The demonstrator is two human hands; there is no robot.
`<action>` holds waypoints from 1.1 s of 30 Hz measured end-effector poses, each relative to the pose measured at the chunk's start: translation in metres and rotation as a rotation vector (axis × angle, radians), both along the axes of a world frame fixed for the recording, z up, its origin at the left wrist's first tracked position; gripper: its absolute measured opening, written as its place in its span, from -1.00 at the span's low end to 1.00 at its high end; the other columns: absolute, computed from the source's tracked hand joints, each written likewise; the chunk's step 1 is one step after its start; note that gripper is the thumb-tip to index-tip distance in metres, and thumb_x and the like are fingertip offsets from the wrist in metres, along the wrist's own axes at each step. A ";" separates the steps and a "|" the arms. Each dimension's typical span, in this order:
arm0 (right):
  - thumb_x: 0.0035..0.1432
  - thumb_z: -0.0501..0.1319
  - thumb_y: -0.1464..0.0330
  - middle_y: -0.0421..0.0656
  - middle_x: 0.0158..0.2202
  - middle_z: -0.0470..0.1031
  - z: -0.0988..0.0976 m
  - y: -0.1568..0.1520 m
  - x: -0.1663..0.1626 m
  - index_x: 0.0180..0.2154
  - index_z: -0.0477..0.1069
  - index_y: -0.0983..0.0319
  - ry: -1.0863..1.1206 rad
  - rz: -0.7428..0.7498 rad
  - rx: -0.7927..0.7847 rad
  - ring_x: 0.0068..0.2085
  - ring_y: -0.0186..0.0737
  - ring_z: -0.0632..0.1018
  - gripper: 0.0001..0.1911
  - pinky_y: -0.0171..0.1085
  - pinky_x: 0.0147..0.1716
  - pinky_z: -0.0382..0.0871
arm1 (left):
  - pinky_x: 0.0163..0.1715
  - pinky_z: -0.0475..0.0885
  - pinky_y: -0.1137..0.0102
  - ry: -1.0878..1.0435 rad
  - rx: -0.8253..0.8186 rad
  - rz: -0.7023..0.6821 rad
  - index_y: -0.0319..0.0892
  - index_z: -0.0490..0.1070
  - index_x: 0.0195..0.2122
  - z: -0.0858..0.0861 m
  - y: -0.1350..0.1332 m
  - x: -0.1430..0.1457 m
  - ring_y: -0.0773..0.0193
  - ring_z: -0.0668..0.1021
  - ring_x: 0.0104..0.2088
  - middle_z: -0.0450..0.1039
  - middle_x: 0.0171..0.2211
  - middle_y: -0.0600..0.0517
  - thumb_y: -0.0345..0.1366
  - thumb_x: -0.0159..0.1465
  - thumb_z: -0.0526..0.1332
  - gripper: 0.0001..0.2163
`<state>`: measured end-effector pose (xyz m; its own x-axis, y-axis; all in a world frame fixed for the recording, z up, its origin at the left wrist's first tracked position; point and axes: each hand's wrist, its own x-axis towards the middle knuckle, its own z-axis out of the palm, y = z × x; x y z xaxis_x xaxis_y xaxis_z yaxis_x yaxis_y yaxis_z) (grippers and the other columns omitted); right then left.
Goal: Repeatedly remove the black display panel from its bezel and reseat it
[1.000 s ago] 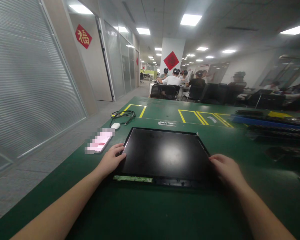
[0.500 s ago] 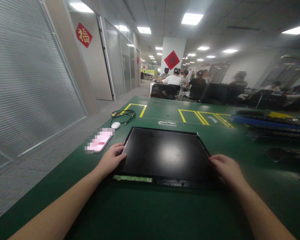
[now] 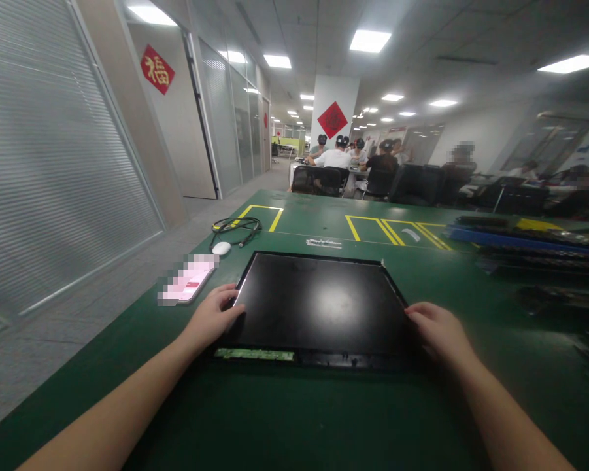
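A flat black display panel (image 3: 318,304) lies on the green table (image 3: 294,405) in front of me, with a green circuit strip (image 3: 253,354) along its near edge. My left hand (image 3: 212,318) grips the panel's left edge, fingers curled around it. On the right edge rests my right hand (image 3: 438,330), its fingers bent over the side of the panel.
A phone (image 3: 186,281) lies left of the panel, with a white mouse (image 3: 221,248) and a coiled black cable (image 3: 236,227) beyond it. Yellow tape outlines (image 3: 387,230) mark the far table. Blue and black trays (image 3: 524,239) sit at the right. Several people sit at desks behind.
Both hands stay on the panel's edges. The view has shifted slightly, so everything sits a little further left and lower in the frame.
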<state>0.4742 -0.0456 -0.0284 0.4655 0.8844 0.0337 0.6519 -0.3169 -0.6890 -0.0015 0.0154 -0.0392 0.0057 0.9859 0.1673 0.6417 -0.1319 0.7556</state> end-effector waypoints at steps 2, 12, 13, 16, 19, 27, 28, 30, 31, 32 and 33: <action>-0.01 0.15 0.20 -0.12 -0.37 0.62 0.000 0.000 0.000 -0.32 0.57 0.19 0.002 0.003 -0.019 -0.34 -0.11 0.58 -0.69 -0.23 -0.41 0.35 | 0.15 0.37 0.05 -0.005 0.002 0.005 -0.21 0.60 -0.19 0.000 -0.001 0.001 -0.18 0.49 0.14 0.41 0.18 -0.22 -0.01 0.02 0.28 -0.57; -0.01 0.14 0.22 -0.14 -0.38 0.62 0.008 -0.003 -0.005 -0.34 0.58 0.17 -0.017 -0.010 -0.025 -0.35 -0.12 0.58 -0.71 -0.24 -0.40 0.34 | 0.18 0.34 0.05 -0.059 -0.018 -0.010 -0.18 0.58 -0.15 0.002 -0.002 0.000 -0.15 0.45 0.18 0.38 0.19 -0.22 0.01 0.05 0.27 -0.56; -0.02 0.15 0.22 -0.14 -0.38 0.62 0.009 -0.003 -0.006 -0.35 0.58 0.17 -0.020 -0.006 -0.024 -0.34 -0.12 0.58 -0.72 -0.24 -0.39 0.34 | 0.18 0.35 0.06 -0.069 -0.006 -0.024 -0.17 0.57 -0.11 0.004 -0.004 0.001 -0.14 0.43 0.20 0.36 0.20 -0.21 0.01 0.06 0.27 -0.55; -0.04 0.15 0.24 -0.14 -0.40 0.62 0.012 -0.004 -0.008 -0.39 0.58 0.16 -0.051 -0.001 -0.007 -0.33 -0.11 0.59 -0.75 -0.24 -0.36 0.35 | 0.17 0.36 0.06 -0.031 0.043 -0.100 -0.10 0.53 0.00 0.015 -0.012 0.006 -0.12 0.37 0.25 0.28 0.26 -0.16 0.01 0.13 0.23 -0.54; -0.06 0.16 0.25 -0.14 -0.37 0.63 0.013 -0.004 -0.008 -0.41 0.58 0.16 -0.075 0.010 0.013 -0.30 -0.10 0.59 -0.76 -0.23 -0.33 0.35 | 0.22 0.27 0.00 0.154 0.069 -0.211 -0.09 0.51 0.06 0.023 -0.019 0.008 -0.16 0.34 0.27 0.26 0.28 -0.18 0.01 0.16 0.24 -0.52; -0.04 0.15 0.24 -0.14 -0.34 0.63 0.009 -0.003 -0.006 -0.35 0.58 0.16 -0.070 0.014 -0.015 -0.28 -0.10 0.59 -0.73 -0.23 -0.32 0.35 | 0.21 0.26 -0.01 0.349 0.024 -0.482 0.11 0.52 0.10 0.035 -0.019 -0.010 -0.14 0.35 0.26 0.31 0.30 -0.06 -0.06 0.12 0.36 -0.52; -0.04 0.15 0.24 -0.14 -0.34 0.63 0.010 -0.003 -0.006 -0.36 0.58 0.16 -0.072 0.011 -0.013 -0.28 -0.09 0.59 -0.73 -0.23 -0.32 0.35 | 0.21 0.27 0.00 0.338 0.006 -0.501 0.13 0.52 0.09 0.038 -0.019 -0.010 -0.14 0.35 0.26 0.32 0.29 -0.04 -0.07 0.11 0.37 -0.53; -0.04 0.15 0.24 -0.14 -0.34 0.63 0.011 -0.003 -0.006 -0.36 0.58 0.16 -0.073 0.013 -0.018 -0.28 -0.09 0.59 -0.74 -0.22 -0.31 0.36 | 0.19 0.29 0.01 0.309 -0.016 -0.527 0.15 0.55 0.05 0.042 -0.021 -0.011 -0.13 0.37 0.25 0.35 0.28 -0.01 -0.10 0.08 0.39 -0.55; -0.04 0.15 0.24 -0.14 -0.34 0.63 0.011 -0.003 -0.007 -0.36 0.58 0.16 -0.073 0.015 -0.020 -0.27 -0.09 0.59 -0.74 -0.22 -0.31 0.36 | 0.19 0.30 0.02 0.296 -0.024 -0.534 0.16 0.57 0.02 0.043 -0.022 -0.010 -0.13 0.38 0.24 0.37 0.26 0.00 -0.11 0.07 0.40 -0.56; -0.04 0.15 0.24 -0.14 -0.34 0.63 0.012 -0.004 -0.007 -0.36 0.58 0.16 -0.074 0.018 -0.019 -0.27 -0.09 0.59 -0.74 -0.22 -0.30 0.36 | 0.18 0.31 0.02 0.285 -0.030 -0.540 0.16 0.58 0.00 0.044 -0.022 -0.010 -0.12 0.40 0.23 0.39 0.25 0.01 -0.12 0.06 0.41 -0.58; -0.04 0.15 0.24 -0.14 -0.34 0.63 0.013 -0.004 -0.007 -0.37 0.58 0.16 -0.076 0.019 -0.017 -0.26 -0.09 0.59 -0.74 -0.22 -0.30 0.36 | 0.18 0.31 0.02 0.279 -0.035 -0.544 0.17 0.59 -0.03 0.045 -0.022 -0.009 -0.12 0.41 0.23 0.41 0.24 0.02 -0.14 0.05 0.41 -0.59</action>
